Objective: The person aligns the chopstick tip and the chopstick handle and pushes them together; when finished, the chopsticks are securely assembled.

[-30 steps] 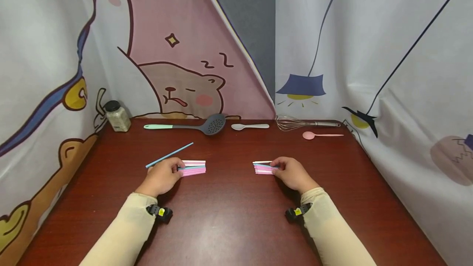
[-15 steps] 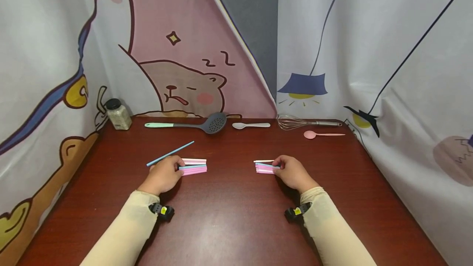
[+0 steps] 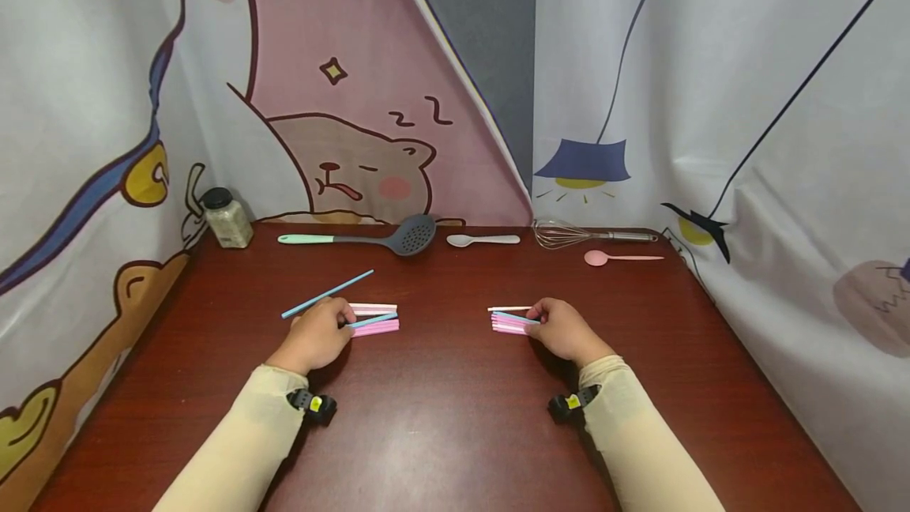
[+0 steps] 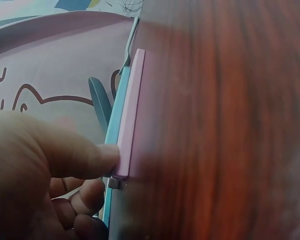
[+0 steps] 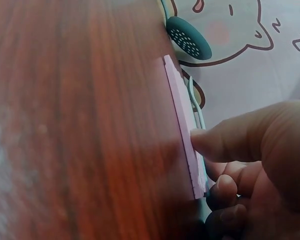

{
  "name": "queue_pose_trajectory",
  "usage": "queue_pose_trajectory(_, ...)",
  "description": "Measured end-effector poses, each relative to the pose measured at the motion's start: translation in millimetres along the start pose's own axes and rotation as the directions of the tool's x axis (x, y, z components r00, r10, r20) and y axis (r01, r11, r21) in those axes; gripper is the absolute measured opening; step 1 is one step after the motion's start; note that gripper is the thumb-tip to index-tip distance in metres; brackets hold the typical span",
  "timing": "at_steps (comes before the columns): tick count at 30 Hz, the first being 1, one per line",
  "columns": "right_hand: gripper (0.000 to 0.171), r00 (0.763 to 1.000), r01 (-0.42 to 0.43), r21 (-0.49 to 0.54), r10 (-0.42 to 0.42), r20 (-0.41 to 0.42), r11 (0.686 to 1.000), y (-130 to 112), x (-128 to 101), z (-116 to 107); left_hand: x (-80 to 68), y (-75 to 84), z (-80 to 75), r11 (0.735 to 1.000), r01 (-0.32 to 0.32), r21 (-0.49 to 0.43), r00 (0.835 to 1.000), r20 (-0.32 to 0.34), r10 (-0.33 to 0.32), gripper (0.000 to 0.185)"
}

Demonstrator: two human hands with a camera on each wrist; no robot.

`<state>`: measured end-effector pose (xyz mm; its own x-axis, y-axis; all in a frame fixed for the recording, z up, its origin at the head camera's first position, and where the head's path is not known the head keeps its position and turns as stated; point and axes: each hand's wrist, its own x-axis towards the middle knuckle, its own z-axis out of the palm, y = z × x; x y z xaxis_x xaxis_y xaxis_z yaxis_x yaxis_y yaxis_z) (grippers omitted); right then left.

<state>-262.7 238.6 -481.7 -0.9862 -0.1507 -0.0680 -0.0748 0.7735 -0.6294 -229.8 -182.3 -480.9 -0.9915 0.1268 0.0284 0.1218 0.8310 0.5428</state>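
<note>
Centre-left: left hand (image 3: 317,336) pinches blue stick (image 3: 374,321) | centre-right: right hand (image 3: 567,333) pinches second blue stick (image 3: 513,317) | I suspect sideways drag could scatter pink sticks (image 3: 377,329)

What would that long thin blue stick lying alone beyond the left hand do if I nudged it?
The long, thin blue stick, material unclear, is probably light, being slender. It's likely stiff, as it lies straight. A nudge may swivel or slide it, since its far end lies free on the shiny brown woodgrain tabletop.
</note>
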Motion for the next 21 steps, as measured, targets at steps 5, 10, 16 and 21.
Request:
queue_pose_trajectory(5, 0.014, 1.0, -0.001, 0.008, 0.001, 0.005, 1.0, 1.2, 0.1, 0.0, -0.9, 1.6, -1.1, 1.0, 0.012, 0.002, 1.0, 0.003, -0.012, 0.004)
queue_pose_trajectory(10, 0.01, 1.0, -0.002, 0.008, 0.001, 0.007, 1.0, 1.5, -0.5, 1.3, -0.7, 1.1, -0.7, 1.0, 0.003, -0.005, 1.0, -0.006, -0.004, 0.005)
queue_pose_trajectory(16, 0.007, 1.0, 0.018, 0.028, -0.018, -0.011, 0.999, 1.0, -3.6, 1.5, -1.1, 1.6, 1.7, 0.994, -0.063, -0.09, 0.997, -0.051, 0.059, 0.004)
queue_pose_trajectory(21, 0.005, 0.994, 0.087, 0.066, -0.083, -0.067, 0.994, -4.9, -9.0, -1.5, -3.0, 8.7, 4.1, 0.961, -0.168, -0.22, 0.984, -0.099, 0.149, 0.005)
